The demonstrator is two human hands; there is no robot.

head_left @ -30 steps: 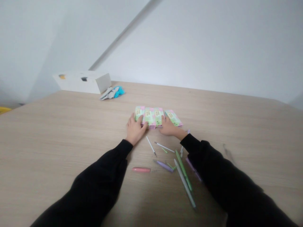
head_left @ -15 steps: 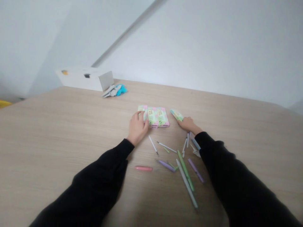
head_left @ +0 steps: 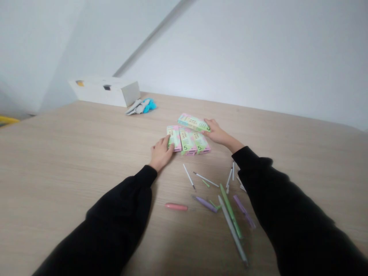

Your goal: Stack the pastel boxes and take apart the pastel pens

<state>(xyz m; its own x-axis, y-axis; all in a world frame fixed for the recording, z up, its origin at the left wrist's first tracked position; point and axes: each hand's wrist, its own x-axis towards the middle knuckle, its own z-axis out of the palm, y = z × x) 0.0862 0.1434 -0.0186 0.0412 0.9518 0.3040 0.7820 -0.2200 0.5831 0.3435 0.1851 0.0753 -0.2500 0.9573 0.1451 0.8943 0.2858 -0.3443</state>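
Observation:
My right hand (head_left: 215, 132) grips the right end of a small pastel box (head_left: 193, 122), printed green and pink. This box is held tilted over the far edge of a row of similar boxes. The row has a left box (head_left: 174, 137), a middle box (head_left: 188, 142) and a right box (head_left: 201, 142). My left hand (head_left: 161, 153) rests against the left box's near-left corner, its fingers apart and touching the cover. A narrow gap shows between the left and middle boxes.
Nearer me lie white refills (head_left: 189, 177), a pink pen barrel (head_left: 176, 206), a purple pen part (head_left: 205, 204), a green pen barrel (head_left: 230, 211), a grey pen barrel (head_left: 232, 230) and a purple piece (head_left: 244, 211). A white carton (head_left: 103, 94) and grey-blue gloves (head_left: 141, 106) stand far left.
My right hand has carried its box leftward from beside the row to above its far edge. My left hand has slid slightly left and down, and the left box has parted a little from its neighbour.

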